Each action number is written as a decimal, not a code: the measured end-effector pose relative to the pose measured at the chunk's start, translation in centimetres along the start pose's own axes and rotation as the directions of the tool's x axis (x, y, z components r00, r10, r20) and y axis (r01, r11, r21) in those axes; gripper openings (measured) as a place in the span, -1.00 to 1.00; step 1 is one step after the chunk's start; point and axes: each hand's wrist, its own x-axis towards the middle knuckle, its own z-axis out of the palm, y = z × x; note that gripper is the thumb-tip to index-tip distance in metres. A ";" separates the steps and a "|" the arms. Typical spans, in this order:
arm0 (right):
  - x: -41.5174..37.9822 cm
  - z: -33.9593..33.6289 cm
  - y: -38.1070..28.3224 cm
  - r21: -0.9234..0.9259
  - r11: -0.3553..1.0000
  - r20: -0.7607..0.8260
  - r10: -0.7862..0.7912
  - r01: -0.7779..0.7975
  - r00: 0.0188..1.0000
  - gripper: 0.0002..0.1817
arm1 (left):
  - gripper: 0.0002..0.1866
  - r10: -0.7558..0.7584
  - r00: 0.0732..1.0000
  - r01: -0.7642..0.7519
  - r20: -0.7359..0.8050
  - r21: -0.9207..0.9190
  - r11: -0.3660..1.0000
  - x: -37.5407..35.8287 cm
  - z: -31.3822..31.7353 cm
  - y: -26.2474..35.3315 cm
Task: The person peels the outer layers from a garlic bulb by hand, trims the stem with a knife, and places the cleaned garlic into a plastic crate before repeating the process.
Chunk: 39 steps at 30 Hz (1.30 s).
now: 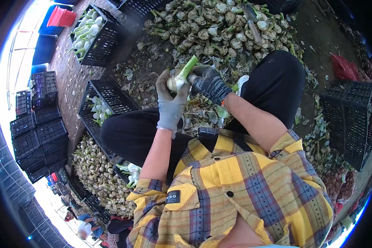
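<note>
In the head view, my left hand (172, 93) wears a light grey glove with a dirt-stained palm. Its fingers are wrapped round a white garlic bulb (177, 84), whose thick green stem (189, 66) points up and to the right. Right beside the bulb is my right hand (210, 82), in a dark grey knitted glove, with its fingers curled closed near the base of the stem. What those fingers grip is hidden from view. Beyond both hands lies a large heap of soil-covered garlic bulbs (194, 31).
A bladed tool with a handle (254, 32) rests on the heap. Black crates of cleaned garlic (107, 43) (111, 93) stand at the left. Stacked black crates (39, 138) (347, 120) stand at both sides. Peelings litter the ground. Another person (87, 227) sits at lower left.
</note>
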 end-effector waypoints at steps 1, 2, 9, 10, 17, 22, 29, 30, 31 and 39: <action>-0.1 0.1 0.0 0.014 0.999 -0.026 -0.051 0.051 0.998 -0.67 | -0.42 -0.114 0.993 0.111 -0.020 -0.116 0.987 0.0 -0.1 -0.1; -0.3 0.2 0.1 0.041 0.999 -0.008 -0.012 0.013 1.000 -0.67 | -0.46 -0.228 0.973 0.216 -0.028 -0.234 0.948 0.0 -0.2 -0.2; -0.6 -0.1 -1.2 0.075 0.989 0.013 0.126 -0.127 0.992 -0.69 | -0.50 -0.568 0.807 0.575 0.162 -0.435 0.693 0.6 -0.6 -0.1; -0.5 -0.2 -1.1 0.056 0.988 0.017 0.140 -0.141 0.990 -0.69 | -0.50 -0.490 0.865 0.496 0.102 -0.307 0.812 0.4 -0.6 -0.8; -0.4 0.4 -0.6 0.157 0.966 -0.023 0.210 -0.204 0.977 -0.69 | -0.47 -0.557 0.765 0.641 0.322 -0.461 0.614 0.5 -1.1 -0.3; -0.8 -0.6 -1.7 -0.009 0.989 0.015 0.146 -0.146 0.989 -0.70 | -0.47 -0.439 0.888 0.460 0.139 -0.233 0.857 0.2 -0.6 -0.5; -0.6 -0.2 -0.8 0.108 0.961 0.028 0.254 -0.255 0.967 -0.69 | -0.46 -0.537 0.723 0.690 0.434 -0.496 0.528 0.9 -1.5 -0.4; -0.7 -0.1 -0.6 0.099 0.967 0.010 0.234 -0.234 0.972 -0.69 | -0.47 -0.530 0.782 0.624 0.329 -0.410 0.666 0.8 -1.4 -0.3; -0.7 -0.1 -0.4 0.090 0.973 -0.007 0.215 -0.214 0.977 -0.69 | -0.49 -0.501 0.836 0.548 0.225 -0.301 0.780 0.7 -1.3 -0.1; -0.4 -0.4 -0.1 0.218 0.938 0.124 0.248 -0.271 0.961 -0.74 | -0.60 -0.449 0.867 0.492 0.215 -0.504 0.709 0.3 -1.4 0.2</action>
